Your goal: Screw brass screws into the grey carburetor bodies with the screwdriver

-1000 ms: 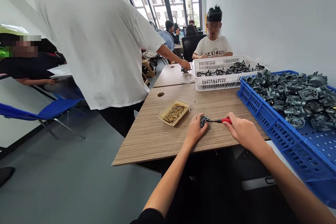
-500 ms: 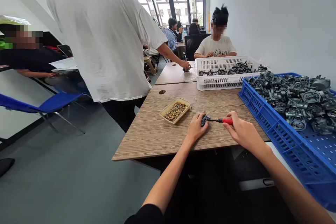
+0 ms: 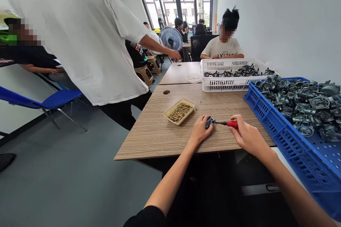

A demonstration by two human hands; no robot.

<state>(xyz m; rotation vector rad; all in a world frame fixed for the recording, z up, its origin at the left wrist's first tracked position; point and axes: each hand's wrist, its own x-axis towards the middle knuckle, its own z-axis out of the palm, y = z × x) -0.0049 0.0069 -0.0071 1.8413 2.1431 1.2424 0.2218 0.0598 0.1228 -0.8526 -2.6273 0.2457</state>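
My left hand [image 3: 200, 130] is closed around a small dark metal part [image 3: 209, 123] and rests with it on the wooden table [image 3: 149, 134]. My right hand [image 3: 243, 133] grips the red handle of a screwdriver [image 3: 232, 123]. The screwdriver lies nearly level, its shaft pointing left and its tip at the dark part; the exact contact point is too small to make out. Left of my left hand stands a beige tray [image 3: 166, 115] holding many small brass-coloured screws.
A blue crate [image 3: 282, 133] heaped with metal parts stands at the right. Behind the table's middle is a white crate [image 3: 221, 87] of dark parts. A person in white [image 3: 80, 42] stands at the left; another person [image 3: 223, 48] sits opposite.
The standing person has shifted left, and that person's hand has drawn back from the far table with the dark object it was touching. The view has turned slightly left. My hands keep their holds.
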